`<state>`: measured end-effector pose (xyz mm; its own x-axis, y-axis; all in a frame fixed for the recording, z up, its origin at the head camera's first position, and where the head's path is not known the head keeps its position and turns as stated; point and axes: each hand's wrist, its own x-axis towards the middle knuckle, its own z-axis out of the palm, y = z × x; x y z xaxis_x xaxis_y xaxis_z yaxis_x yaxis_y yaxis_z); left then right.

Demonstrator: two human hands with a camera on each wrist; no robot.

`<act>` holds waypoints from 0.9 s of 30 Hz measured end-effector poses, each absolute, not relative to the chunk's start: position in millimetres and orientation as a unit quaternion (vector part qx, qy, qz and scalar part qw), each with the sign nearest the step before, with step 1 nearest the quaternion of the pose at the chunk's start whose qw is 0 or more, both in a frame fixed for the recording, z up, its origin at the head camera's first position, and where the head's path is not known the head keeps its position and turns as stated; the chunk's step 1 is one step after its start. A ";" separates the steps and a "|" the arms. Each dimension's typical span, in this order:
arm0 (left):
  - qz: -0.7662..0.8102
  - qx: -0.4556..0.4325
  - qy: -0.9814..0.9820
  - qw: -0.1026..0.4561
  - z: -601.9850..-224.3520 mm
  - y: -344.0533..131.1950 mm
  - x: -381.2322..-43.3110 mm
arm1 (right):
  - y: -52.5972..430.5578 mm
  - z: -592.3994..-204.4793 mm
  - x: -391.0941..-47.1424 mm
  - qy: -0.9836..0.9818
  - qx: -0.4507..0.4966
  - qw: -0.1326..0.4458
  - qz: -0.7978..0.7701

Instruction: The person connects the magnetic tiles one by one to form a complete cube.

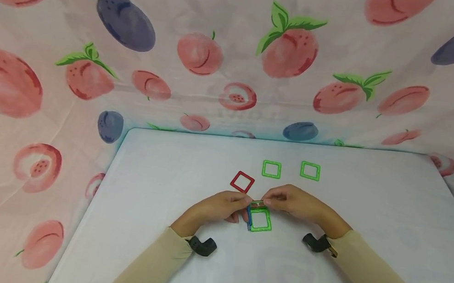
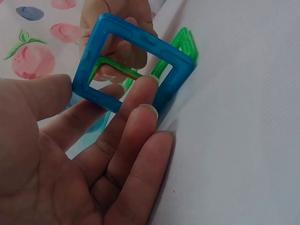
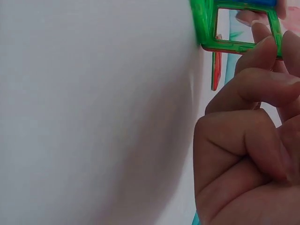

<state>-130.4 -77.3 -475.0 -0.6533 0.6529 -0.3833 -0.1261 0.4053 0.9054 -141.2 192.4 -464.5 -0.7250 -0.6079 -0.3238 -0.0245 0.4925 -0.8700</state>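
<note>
Square magnetic tiles with open centres are joined above the white table. A green tile (image 1: 261,230) lies flat, with a blue tile (image 2: 136,36) standing along its left side. My left hand (image 1: 220,205) holds the blue tile, its thumb at one corner and fingertips over the lower edge. At the far side stands another green tile (image 3: 229,46). My right hand (image 1: 297,199) pinches that upright tile at its edge between thumb and fingers. In the head view, the fingertips of both hands partly cover the joined upper edges.
Just beyond my left hand, a red square tile (image 1: 247,176) lies on the white tabletop (image 1: 158,162). Farther back lie a green tile (image 1: 272,162) and, to its right, another green tile (image 1: 311,163). A fruit-printed cloth (image 1: 223,21) hangs behind the table.
</note>
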 end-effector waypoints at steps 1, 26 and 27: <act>0.514 0.174 0.750 0.377 -475.1 -77.2 -130.4 | 191.4 -464.3 -142.0 0.805 -0.199 0.313 -0.463; 0.524 0.152 0.755 0.363 -478.7 -71.8 -127.6 | 180.1 -454.5 -172.1 0.860 -0.125 0.250 -0.426; 0.524 0.152 0.755 0.363 -478.6 -71.7 -127.5 | 178.1 -454.4 -174.2 0.864 -0.122 0.243 -0.423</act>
